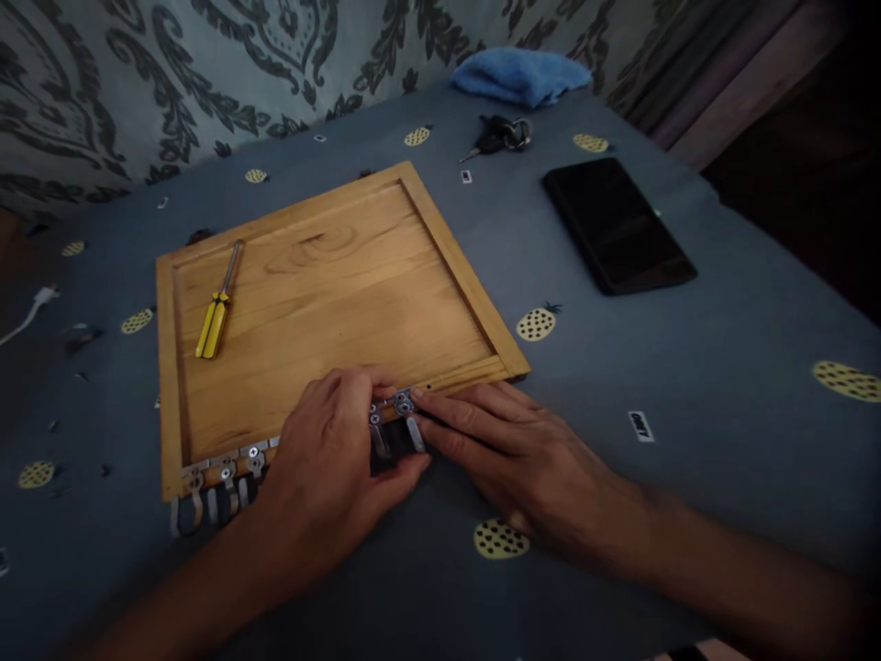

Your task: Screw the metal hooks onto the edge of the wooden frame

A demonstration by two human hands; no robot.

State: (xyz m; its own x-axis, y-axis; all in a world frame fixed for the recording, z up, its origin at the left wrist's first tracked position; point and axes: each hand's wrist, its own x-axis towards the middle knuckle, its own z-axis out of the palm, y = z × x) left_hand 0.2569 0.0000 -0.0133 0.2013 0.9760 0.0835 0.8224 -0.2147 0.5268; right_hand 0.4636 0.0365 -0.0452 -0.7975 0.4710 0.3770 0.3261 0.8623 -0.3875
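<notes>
A square wooden panel (344, 275) with a raised rim lies on a blue-grey cloth. Along its near edge runs a row of small metal hooks (220, 477) fixed with screws. My left hand (337, 468) rests on that near edge, its fingers curled and pinching a metal hook (395, 418) at the rim. My right hand (509, 450) lies beside it, fingers pressed together with their tips on the same hook. A yellow-handled screwdriver (215, 317) lies on the panel's left side, apart from both hands.
A black phone (616, 225) lies face up to the right. A bunch of keys (502, 136) and a folded blue cloth (519, 75) sit at the far edge. A white cable (31, 312) shows at left. Patterned fabric hangs behind.
</notes>
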